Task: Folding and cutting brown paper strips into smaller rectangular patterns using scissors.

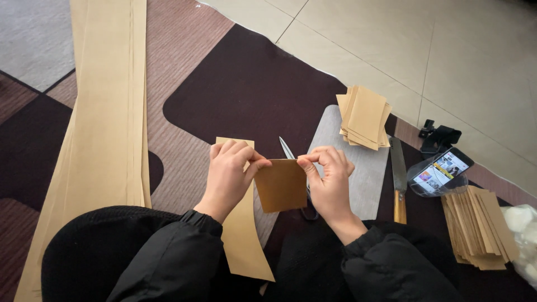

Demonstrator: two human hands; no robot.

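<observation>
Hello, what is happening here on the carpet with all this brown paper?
A person sits over a carpet and pinches a small brown paper piece by its top edge with the left hand and right hand. A long paper strip lies under the left hand. Scissors and a knife rest by a grey board, which carries a stack of cut pieces.

Only one screen here: a phone (pixel 442 170) lying tilted on the dark rug at the right, just past the knife and above the stack of brown paper pieces. It's a black rectangle, lit up with small colourful pictures and a yellow strip across it.
</observation>
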